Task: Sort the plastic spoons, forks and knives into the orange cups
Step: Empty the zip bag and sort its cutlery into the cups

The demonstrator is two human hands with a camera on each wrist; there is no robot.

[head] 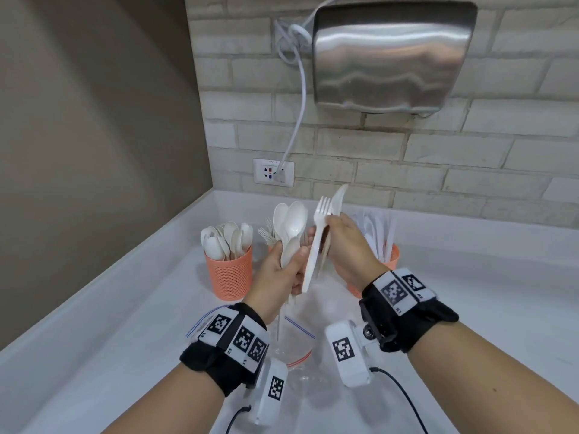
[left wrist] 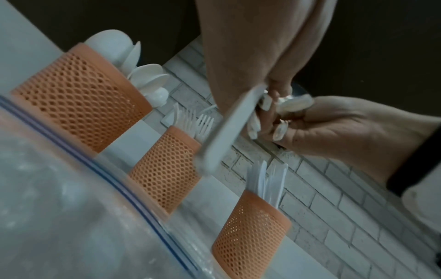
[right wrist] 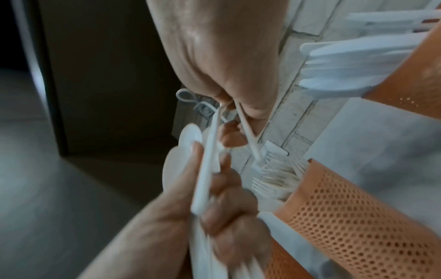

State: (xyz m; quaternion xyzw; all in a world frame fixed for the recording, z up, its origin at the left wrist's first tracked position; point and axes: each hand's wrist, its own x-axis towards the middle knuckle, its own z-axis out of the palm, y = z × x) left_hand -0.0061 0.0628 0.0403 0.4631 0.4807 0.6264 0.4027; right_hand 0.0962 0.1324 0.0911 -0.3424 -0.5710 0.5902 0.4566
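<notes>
My left hand [head: 289, 261] grips a bunch of white plastic spoons [head: 289, 222], bowls up, above the counter. Close beside it my right hand [head: 341, 236] pinches a white fork [head: 321, 220] and a knife [head: 340, 195] together, their handles crossing in front of the left hand. Three orange mesh cups stand in a row behind: the left cup [head: 228, 272] holds spoons, the middle cup [left wrist: 167, 169] holds forks and is mostly hidden by my hands in the head view, and the right cup [head: 391, 256] holds knives. In the right wrist view the fork cup [right wrist: 346, 217] lies just below my hands.
A clear zip bag [head: 296, 343] lies on the white counter [head: 485, 308] under my wrists. The brick wall carries a socket [head: 273, 172], a cable and a steel hand dryer [head: 391, 54]. A grey wall closes the left side.
</notes>
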